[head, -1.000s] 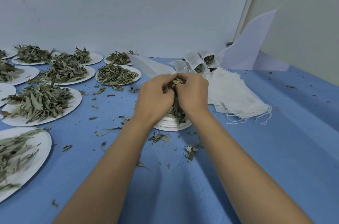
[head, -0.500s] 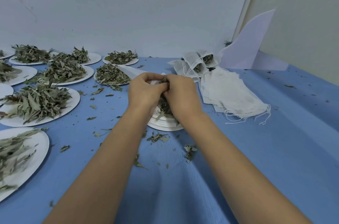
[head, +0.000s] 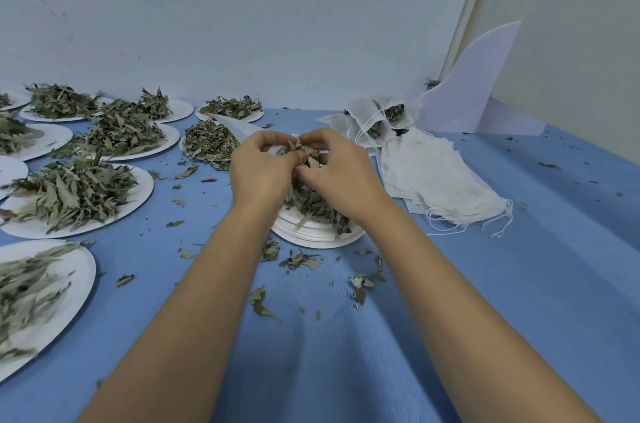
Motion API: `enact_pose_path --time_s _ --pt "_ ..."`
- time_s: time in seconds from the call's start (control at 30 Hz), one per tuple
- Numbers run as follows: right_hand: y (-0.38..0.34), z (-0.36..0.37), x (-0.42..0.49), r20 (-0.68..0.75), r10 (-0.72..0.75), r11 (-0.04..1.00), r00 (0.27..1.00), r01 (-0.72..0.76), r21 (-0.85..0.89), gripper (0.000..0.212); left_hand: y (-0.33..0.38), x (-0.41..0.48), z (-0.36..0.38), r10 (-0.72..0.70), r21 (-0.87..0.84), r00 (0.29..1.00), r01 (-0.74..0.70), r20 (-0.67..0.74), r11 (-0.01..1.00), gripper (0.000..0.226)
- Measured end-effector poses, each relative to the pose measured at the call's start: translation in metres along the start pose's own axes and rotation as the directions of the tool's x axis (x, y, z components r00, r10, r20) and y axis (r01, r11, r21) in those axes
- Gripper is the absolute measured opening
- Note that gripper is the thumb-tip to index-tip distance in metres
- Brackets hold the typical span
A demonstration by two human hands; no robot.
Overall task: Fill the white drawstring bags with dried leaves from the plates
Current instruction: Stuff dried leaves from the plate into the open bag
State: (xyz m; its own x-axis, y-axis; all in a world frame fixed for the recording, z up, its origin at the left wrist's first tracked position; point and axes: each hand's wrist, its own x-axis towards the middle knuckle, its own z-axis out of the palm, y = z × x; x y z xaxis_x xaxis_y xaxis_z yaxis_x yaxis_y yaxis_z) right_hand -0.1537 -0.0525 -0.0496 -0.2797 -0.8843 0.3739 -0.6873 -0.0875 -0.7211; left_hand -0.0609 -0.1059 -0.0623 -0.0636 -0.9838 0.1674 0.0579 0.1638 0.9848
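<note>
Centre frame, the left hand point(head: 259, 168) is pinching a white drawstring bag point(head: 276, 149) open while the right hand point(head: 344, 175), fingers point(head: 323, 137) closed on dried leaves point(head: 305, 155), is stuffing them in over stacked plates point(head: 313, 234), likely to catch spills.

Your left hand point(head: 258, 169) and right hand point(head: 341, 176) hide most of the bag point(head: 276, 149) they pinch. At 9 o'clock, plates point(head: 10, 169) run off the edge; leaves point(head: 20, 287) at 8 o'clock blur.

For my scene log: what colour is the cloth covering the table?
Plain blue tablecloth, seen best in the head view.
</note>
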Motion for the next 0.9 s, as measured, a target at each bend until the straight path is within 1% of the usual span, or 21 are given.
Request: enact_pose_path --time_s 0.07,0.13,0.27,0.33,0.4,0.47,0.53,0.63,0.73,0.8,0.9 --pt "0.001 -0.001 0.000 0.016 0.058 0.993 0.998 -0.059 0.104 0.037 0.000 -0.001 0.001 0.010 -0.005 1.000 -0.010 -0.023 1.000 0.019" --pt "0.003 -0.003 0.001 0.003 0.108 0.975 0.994 -0.107 0.195 0.030 -0.001 -0.001 0.002 0.010 -0.035 0.999 -0.011 -0.036 0.999 0.020" --pt "0.009 -0.004 0.004 -0.030 0.179 0.938 0.983 -0.161 0.308 0.027 -0.002 -0.002 0.003 0.015 -0.080 0.999 -0.017 -0.032 0.997 0.020" --pt "0.011 -0.003 0.004 -0.053 0.188 0.931 0.981 -0.160 0.329 0.029 -0.002 -0.002 0.004 0.024 -0.094 1.000 -0.025 -0.020 0.995 0.022" --pt "0.011 -0.002 0.004 -0.121 0.178 0.931 0.977 -0.128 0.341 0.029 -0.002 -0.004 0.005 0.019 -0.115 1.000 -0.018 0.005 0.993 0.022" --pt "0.011 -0.002 0.004 -0.202 0.162 0.940 0.966 -0.088 0.331 0.025 -0.001 -0.005 0.005 0.000 -0.123 1.000 0.003 0.024 0.992 0.021" --pt "0.011 -0.002 0.002 -0.247 0.152 0.947 0.957 -0.068 0.315 0.019 0.000 -0.005 0.005 -0.016 -0.146 0.999 0.022 0.042 0.989 0.020" --pt "0.011 -0.001 0.001 -0.253 0.136 0.950 0.958 -0.054 0.306 0.012 0.002 -0.005 0.003 -0.028 -0.172 0.998 0.037 0.056 0.984 0.020" --pt "0.012 -0.002 0.001 -0.218 0.134 0.946 0.967 -0.059 0.319 0.010 0.004 -0.005 -0.001 -0.045 -0.212 0.996 0.061 0.078 0.975 0.019" --pt "0.011 -0.003 0.002 -0.197 0.138 0.929 0.971 -0.058 0.366 0.012 0.005 -0.004 -0.003 -0.051 -0.229 0.992 0.076 0.116 0.970 0.019" --pt "0.009 -0.005 0.003 -0.181 0.151 0.918 0.972 -0.070 0.392 0.019 0.007 -0.004 -0.005 -0.058 -0.264 0.983 0.103 0.174 0.959 0.021"
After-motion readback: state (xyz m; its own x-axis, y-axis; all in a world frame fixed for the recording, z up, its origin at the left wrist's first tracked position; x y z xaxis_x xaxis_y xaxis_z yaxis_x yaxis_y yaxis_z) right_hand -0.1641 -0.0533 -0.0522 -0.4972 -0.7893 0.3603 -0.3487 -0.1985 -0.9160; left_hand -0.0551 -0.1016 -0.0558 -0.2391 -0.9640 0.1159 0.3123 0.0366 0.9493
